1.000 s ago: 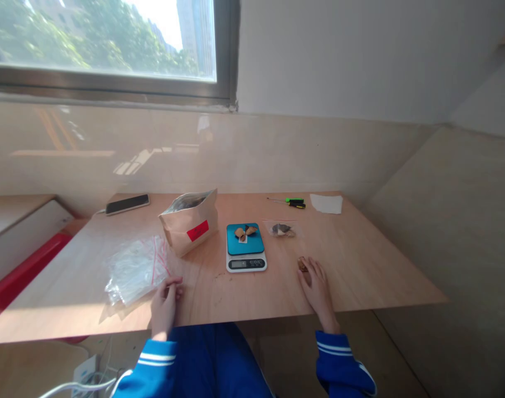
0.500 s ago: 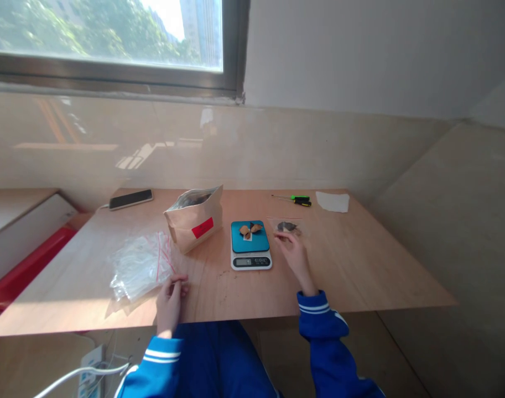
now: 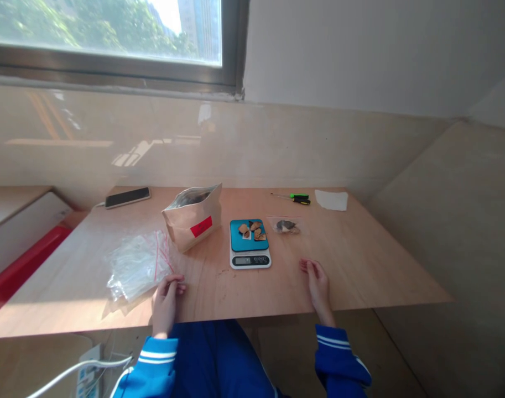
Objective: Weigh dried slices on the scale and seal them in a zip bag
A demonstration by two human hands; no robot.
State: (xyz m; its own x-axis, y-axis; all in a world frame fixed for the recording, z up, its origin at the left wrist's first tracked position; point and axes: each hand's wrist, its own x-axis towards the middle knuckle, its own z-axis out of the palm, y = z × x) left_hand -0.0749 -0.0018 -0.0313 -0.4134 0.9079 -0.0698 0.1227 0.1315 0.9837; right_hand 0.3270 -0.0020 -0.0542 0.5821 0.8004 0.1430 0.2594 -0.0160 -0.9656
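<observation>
A small kitchen scale [image 3: 249, 244] with a blue top sits mid-table, and several brown nut pieces [image 3: 252, 230] lie on it. My right hand [image 3: 316, 282] rests flat on the wooden table [image 3: 360, 265] to the right of the scale, fingers slightly apart, holding nothing. My left hand [image 3: 166, 298] rests near the front edge, fingers loosely curled, touching the corner of a pile of clear zip bags [image 3: 138, 265]. A brown paper pouch [image 3: 193, 218] with a red label stands open left of the scale. A small clear bag with nut pieces [image 3: 286, 226] lies right of it.
A phone [image 3: 128, 197] lies at the back left. A green-handled screwdriver [image 3: 296, 198] and a white paper [image 3: 331, 200] lie at the back right. A red-edged bench [image 3: 24, 260] is at the left, tiled walls behind and to the right. White cables [image 3: 82, 370] hang below the table.
My right hand went from the table's right part up to the scale, then drew back to the table. One more nut piece now lies on the scale. The left hand stayed put.
</observation>
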